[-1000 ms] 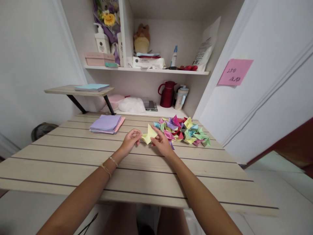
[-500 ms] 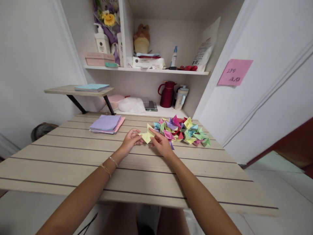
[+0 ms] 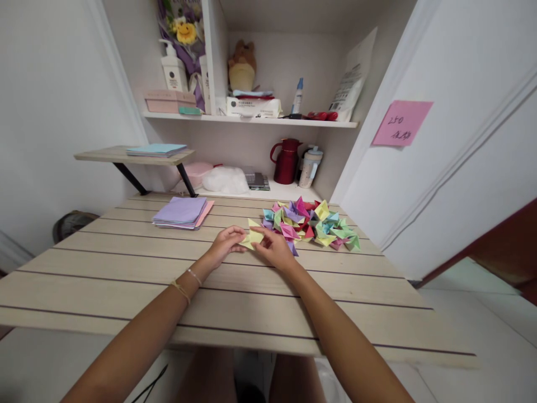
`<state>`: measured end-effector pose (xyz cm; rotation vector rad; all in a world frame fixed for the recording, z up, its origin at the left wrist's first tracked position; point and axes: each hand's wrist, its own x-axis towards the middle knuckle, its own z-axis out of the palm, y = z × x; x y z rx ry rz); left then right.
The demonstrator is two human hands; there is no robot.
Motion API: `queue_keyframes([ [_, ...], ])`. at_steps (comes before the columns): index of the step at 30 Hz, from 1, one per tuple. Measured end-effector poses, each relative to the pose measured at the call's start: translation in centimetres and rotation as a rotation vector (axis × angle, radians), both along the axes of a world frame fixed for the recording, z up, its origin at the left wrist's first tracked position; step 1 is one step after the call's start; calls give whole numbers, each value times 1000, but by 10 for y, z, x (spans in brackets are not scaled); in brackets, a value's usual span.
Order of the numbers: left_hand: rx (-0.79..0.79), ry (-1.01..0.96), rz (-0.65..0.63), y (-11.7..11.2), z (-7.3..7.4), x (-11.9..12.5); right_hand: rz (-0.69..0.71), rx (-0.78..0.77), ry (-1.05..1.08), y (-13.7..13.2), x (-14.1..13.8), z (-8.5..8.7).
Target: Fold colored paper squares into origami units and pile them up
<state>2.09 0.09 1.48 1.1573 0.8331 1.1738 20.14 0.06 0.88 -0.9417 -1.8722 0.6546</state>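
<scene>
Between my hands is a folded piece of yellow origami paper (image 3: pixel 253 237), held just above the slatted table (image 3: pixel 251 305). My left hand (image 3: pixel 225 244) pinches its left side between thumb and fingers. On the right side, my right hand (image 3: pixel 273 246) grips it with thumb and index finger; parts of the paper are hidden behind the fingers. Right beyond my right hand lies a heap of folded paper boats (image 3: pixel 312 224) in pink, purple, green, yellow, blue and red.
A stack of square coloured paper (image 3: pixel 182 212) lies at the table's left. Behind it stands a small raised shelf (image 3: pixel 94 154) with blue paper sheets (image 3: pixel 156 149). At the back are a red thermos jug (image 3: pixel 287 162), a pale cup (image 3: pixel 310 168) and a white plastic bag (image 3: pixel 225 180).
My right hand's fingers have closed in on the yellow paper's right side, where the index finger was pointing along it. The paper has turned slightly and looks more compact.
</scene>
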Motion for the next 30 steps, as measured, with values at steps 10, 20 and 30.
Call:
queue_keyframes([
  [10,125,57,51,3,-6,7,7,-172,169,5,1,-3],
  [20,187,200,58,0,-1,0,37,-234,263,6,6,-1],
  [30,339,325,185,1,-3,0,-69,-55,-5,6,11,2],
])
